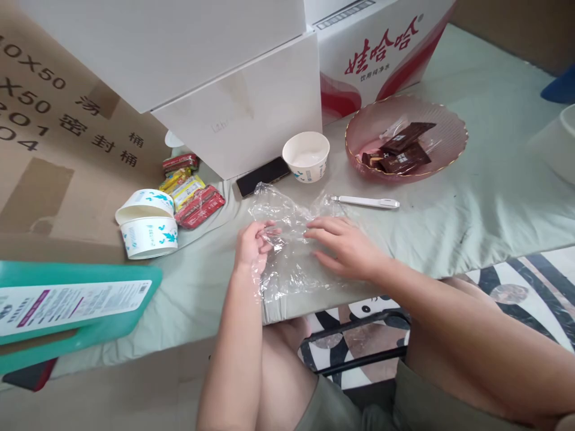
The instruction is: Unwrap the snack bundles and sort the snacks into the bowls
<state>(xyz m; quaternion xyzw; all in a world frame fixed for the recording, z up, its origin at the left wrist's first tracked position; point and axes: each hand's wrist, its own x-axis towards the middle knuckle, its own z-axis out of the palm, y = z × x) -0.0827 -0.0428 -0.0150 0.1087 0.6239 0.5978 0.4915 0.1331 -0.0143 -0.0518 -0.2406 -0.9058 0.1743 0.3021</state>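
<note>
Tablecloth (489, 200): clear film (285, 278) pinched by left hand (253, 246), touched by spread right hand (345, 246), hands apart; phone (263, 177), bowl (309, 170), white tool (368, 202) parked just beyond.

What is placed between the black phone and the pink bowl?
The head view shows a white paper bowl standing between the black phone and the pink bowl.

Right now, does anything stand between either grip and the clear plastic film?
Nothing visible does. The left grip is curled on the clear plastic film, and the right grip is spread at its other side. The paper bowl and white tool lie beyond, outside the space between hands and film.
</note>
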